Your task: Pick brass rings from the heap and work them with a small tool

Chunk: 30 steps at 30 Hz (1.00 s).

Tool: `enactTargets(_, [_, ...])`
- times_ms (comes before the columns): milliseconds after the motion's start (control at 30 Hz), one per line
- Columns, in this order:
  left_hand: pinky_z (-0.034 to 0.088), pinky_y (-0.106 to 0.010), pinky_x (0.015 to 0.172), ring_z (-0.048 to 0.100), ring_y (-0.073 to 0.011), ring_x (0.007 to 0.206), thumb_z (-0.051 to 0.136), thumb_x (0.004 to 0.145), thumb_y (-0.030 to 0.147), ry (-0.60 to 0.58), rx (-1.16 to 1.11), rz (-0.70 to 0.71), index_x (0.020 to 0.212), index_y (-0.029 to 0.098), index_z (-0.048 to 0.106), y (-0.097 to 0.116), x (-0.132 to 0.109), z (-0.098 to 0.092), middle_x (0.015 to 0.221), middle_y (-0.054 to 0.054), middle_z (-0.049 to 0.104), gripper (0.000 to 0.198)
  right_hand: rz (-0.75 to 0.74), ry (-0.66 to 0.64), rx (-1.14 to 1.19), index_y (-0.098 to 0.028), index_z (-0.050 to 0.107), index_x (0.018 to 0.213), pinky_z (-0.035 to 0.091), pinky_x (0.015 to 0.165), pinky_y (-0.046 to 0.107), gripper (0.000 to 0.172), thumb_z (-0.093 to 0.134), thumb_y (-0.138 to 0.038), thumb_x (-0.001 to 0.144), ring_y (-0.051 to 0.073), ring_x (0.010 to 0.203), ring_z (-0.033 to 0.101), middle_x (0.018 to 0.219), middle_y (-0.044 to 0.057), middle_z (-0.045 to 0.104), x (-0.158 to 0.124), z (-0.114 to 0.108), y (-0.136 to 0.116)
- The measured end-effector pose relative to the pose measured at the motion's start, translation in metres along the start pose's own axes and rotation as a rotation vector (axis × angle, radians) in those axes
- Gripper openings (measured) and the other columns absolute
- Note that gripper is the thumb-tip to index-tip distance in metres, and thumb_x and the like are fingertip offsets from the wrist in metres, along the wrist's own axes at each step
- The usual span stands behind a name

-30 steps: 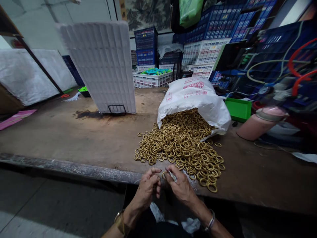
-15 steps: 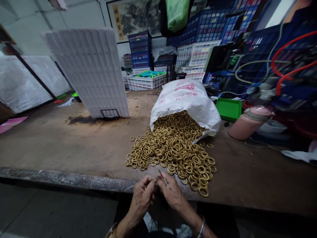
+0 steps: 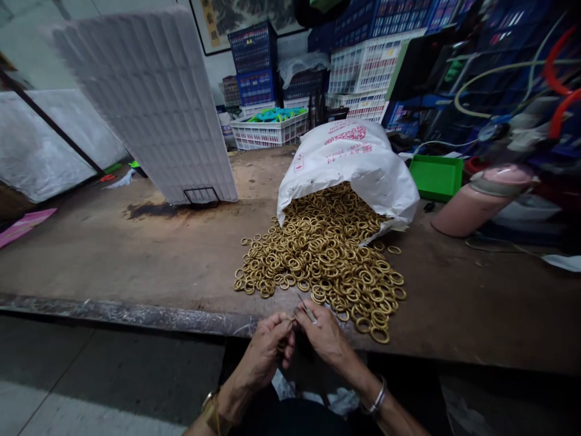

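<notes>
Compared with half a second ago, little is changing: our hands are still meeting at the near edge of the worktop (image 3: pixel 136 254), and only our view is shifting slightly, so the pile of brass rings (image 3: pixel 324 254) is sitting a touch higher in the picture. The thin metal tool (image 3: pixel 307 310) is still poking up from the same fingers.

We are counting two hands, one tool, one white sack (image 3: pixel 354 163), one pile of rings too many to number, and two stray rings (image 3: pixel 394 249) lying just beside the sack's mouth on the right. Farther back we are seeing one upright stack of white foam trays (image 3: pixel 149 103), one green tray (image 3: pixel 436 177) and one pink flask (image 3: pixel 481 204) lying on its side toward the right edge.

Our left hand (image 3: pixel 267 354) is curling its fingers inward, fingertips pressing against those of our right hand (image 3: pixel 325 338), knuckles up, a gold watch (image 3: pixel 211 413) on the wrist. Our right hand is pinching the tool between thumb and forefinger, its tip pointing away toward the pile, a silver bangle (image 3: pixel 378 399) on the wrist. The two hands are working together, touching; whether the left fingertips are gripping a ring we cannot tell.

The rings are spilling from the sack's open mouth across the middle of the worktop, the nearest ones lying just beside our right hand.
</notes>
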State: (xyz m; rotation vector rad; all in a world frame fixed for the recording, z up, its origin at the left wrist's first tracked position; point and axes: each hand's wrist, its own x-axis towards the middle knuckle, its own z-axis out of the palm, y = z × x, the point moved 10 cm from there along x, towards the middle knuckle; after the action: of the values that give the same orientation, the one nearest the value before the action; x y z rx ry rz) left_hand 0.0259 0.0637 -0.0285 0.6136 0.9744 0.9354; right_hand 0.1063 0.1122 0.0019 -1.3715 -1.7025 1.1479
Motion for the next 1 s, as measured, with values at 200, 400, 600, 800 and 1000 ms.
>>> enactTargets(200, [0.027,-0.014,0.032,0.037,-0.0028,0.036,0.056,0.074,0.034,0.014,-0.006,0.009,0.073,0.016,0.047,0.001,-0.002,-0.003,0.054,0.005,0.046,0.020,-0.086,-0.008,-0.025,-0.019,0.047,0.061,0.032,0.050,0.021,0.025,0.037,-0.031,0.080,0.010,0.052,0.041,0.055,-0.004,0.045,0.002,0.003,-0.004])
enactTargets(400, [0.024,-0.014,0.032,0.036,-0.0027,0.036,0.056,0.073,0.039,0.065,0.018,0.084,0.073,0.017,0.046,0.013,-0.005,-0.005,0.055,0.006,0.047,0.024,-0.148,-0.003,-0.298,-0.020,0.052,0.082,0.033,0.056,0.022,0.018,0.036,-0.014,0.075,0.012,0.060,0.050,0.067,-0.001,0.056,-0.007,0.001,-0.004])
enactTargets(600, [0.023,-0.014,0.035,0.034,-0.0023,0.037,0.054,0.074,0.044,0.072,0.112,0.105,0.074,0.018,0.043,0.013,-0.006,-0.009,0.053,0.007,0.044,0.028,-0.241,-0.105,-0.426,-0.020,0.050,0.083,0.031,0.055,0.023,0.030,0.037,-0.004,0.062,0.013,0.059,0.052,0.066,-0.001,0.058,-0.021,0.016,-0.015])
enactTargets(800, [0.022,-0.014,0.039,0.033,-0.0025,0.039,0.054,0.073,0.046,0.087,0.157,0.111,0.071,0.018,0.042,0.013,-0.009,-0.010,0.051,0.007,0.042,0.030,-0.206,-0.097,-0.476,-0.020,0.050,0.085,0.030,0.055,0.023,0.031,0.036,-0.004,0.063,0.014,0.062,0.054,0.070,0.001,0.060,-0.022,0.016,-0.016])
enactTargets(1000, [0.023,-0.016,0.038,0.035,-0.0037,0.039,0.057,0.068,0.049,0.134,0.224,0.176,0.067,0.018,0.043,0.021,-0.010,-0.013,0.051,0.006,0.045,0.034,-0.204,-0.080,-0.529,-0.020,0.050,0.085,0.026,0.053,0.023,0.031,0.036,-0.004,0.063,0.013,0.059,0.052,0.068,0.000,0.060,-0.024,0.018,-0.017])
